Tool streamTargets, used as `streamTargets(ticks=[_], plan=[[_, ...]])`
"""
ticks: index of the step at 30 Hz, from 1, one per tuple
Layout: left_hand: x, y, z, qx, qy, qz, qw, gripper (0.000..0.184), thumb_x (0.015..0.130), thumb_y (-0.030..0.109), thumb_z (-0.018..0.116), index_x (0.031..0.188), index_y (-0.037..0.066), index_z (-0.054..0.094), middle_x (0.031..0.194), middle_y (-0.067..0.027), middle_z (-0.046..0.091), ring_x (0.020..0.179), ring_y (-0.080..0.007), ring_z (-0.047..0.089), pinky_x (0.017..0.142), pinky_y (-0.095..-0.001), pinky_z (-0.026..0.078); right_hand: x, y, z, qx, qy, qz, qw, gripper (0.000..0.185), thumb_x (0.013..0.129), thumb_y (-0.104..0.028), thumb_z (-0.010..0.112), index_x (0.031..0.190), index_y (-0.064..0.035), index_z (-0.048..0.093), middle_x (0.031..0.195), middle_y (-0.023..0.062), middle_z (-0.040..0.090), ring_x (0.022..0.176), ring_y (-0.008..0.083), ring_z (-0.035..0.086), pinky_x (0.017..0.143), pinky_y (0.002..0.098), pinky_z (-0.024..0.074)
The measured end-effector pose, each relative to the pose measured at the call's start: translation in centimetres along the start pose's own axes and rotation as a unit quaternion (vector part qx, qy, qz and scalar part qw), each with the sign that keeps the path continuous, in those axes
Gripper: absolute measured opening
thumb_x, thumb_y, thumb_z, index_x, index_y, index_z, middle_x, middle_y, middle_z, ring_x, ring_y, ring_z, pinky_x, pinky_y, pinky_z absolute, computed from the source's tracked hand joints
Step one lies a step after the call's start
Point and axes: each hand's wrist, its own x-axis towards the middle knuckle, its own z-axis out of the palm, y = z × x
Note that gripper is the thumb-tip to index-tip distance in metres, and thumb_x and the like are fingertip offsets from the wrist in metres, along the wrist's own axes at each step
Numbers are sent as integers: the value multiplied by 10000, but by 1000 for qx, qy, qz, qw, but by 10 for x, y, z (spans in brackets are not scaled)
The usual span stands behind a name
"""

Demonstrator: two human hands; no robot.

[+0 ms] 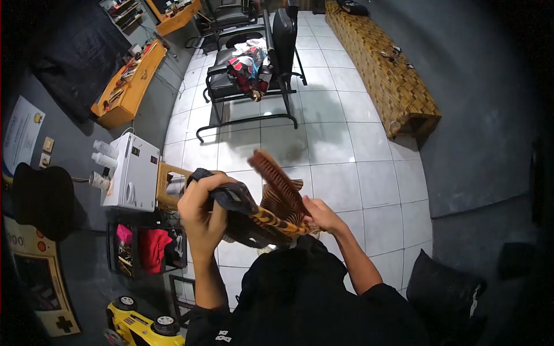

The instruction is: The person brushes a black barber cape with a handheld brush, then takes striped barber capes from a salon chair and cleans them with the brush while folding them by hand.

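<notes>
Both of my hands are on a brown, black and yellow patterned piece (271, 218) in front of my chest. It has ribbed, fan-like brown parts and a dark side; its exact kind is unclear. My left hand (202, 205) has its fingers curled round the dark upper end. At the other side, my right hand (322, 214) pinches the lower end of a long brown ribbed strip (280, 179), which points up and left. Whether this strip is joined to the patterned piece, I cannot tell. My black shirt hides part of the piece's underside.
A small white fridge (135, 173) with cups on top stands left, above a black rack (121, 251) of cloths. A yellow toy car (141, 326) lies lower left. Ahead is a black chair (283, 46) bearing clothes; a woven bench (384, 69) lines the right wall.
</notes>
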Motion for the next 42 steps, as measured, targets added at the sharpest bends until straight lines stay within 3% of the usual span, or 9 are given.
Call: streamTargets(ticks=[5, 10, 14, 19, 23, 26, 30, 34, 42], plan=[[5, -5, 10, 77, 83, 74, 991, 218, 708, -108, 554, 902, -25, 607, 837, -121, 626, 745, -219, 606, 696, -276, 464, -5, -32, 47, 132, -246, -14, 960, 585, 898, -615, 369, 825, -53, 518, 549, -58, 353, 437, 50, 304, 388, 212, 241], [14, -10, 1, -41, 189, 32, 981, 105, 892, -40, 514, 990, -55, 548, 992, -91, 570, 802, -103, 548, 738, -224, 458, 41, 135, 16, -432, -30, -22, 901, 644, 918, -548, 419, 838, 44, 657, 707, 152, 643, 704, 318, 636, 669, 413, 492], [14, -5, -2, -69, 218, 16, 973, 90, 870, -92, 505, 933, -57, 559, 907, -87, 569, 754, -105, 558, 708, -221, 465, 57, 284, -53, -557, 35, 143, 817, 724, 876, -618, 378, 911, 44, 668, 931, 270, 634, 874, 419, 615, 811, 463, 471], [7, -18, -22, 80, 35, -54, 995, 235, 706, -98, 582, 920, -5, 556, 807, -82, 574, 716, -173, 578, 668, -272, 450, 45, 135, -35, -380, 132, -15, 916, 634, 907, -557, 433, 875, 38, 650, 746, 161, 655, 736, 347, 629, 685, 430, 481], [4, -8, -11, 93, -54, -54, 993, 235, 671, -95, 567, 885, 0, 539, 771, -134, 534, 722, -303, 565, 659, -343, 443, 4, -43, 21, 91, -78, -19, 993, 517, 944, -537, 397, 780, -65, 529, 566, -57, 352, 444, 28, 291, 387, 202, 246], [6, -3, -7, 143, -20, -15, 989, 240, 679, -91, 572, 894, 9, 536, 775, -138, 539, 742, -311, 562, 671, -359, 437, 2, -56, 38, 159, -247, -46, 955, 540, 922, -568, 398, 815, -53, 524, 544, -68, 314, 416, 34, 272, 371, 203, 218], [2, -17, -12, 152, 83, 6, 985, 191, 725, -69, 581, 894, 5, 527, 813, -137, 545, 742, -294, 552, 676, -352, 434, 28, 13, 28, -159, -187, 32, 969, 512, 936, -496, 459, 796, -32, 622, 542, 12, 490, 494, 149, 474, 475, 294, 397], [3, -16, -18, 85, 177, 9, 980, 155, 766, -51, 570, 903, -9, 512, 820, -83, 526, 713, -154, 523, 672, -266, 438, 40, 192, -38, -557, -38, 87, 825, 642, 858, -603, 460, 792, 1, 668, 764, 226, 641, 763, 373, 639, 684, 455, 483], [-2, -6, -4, 255, -58, -147, 954, 196, 772, 37, 639, 924, -15, 527, 825, -208, 525, 774, -398, 531, 676, -449, 418, 8, 40, -38, -341, 106, -10, 934, 423, 937, -394, 464, 852, -10, 620, 659, 121, 618, 607, 253, 584, 604, 368, 477]])
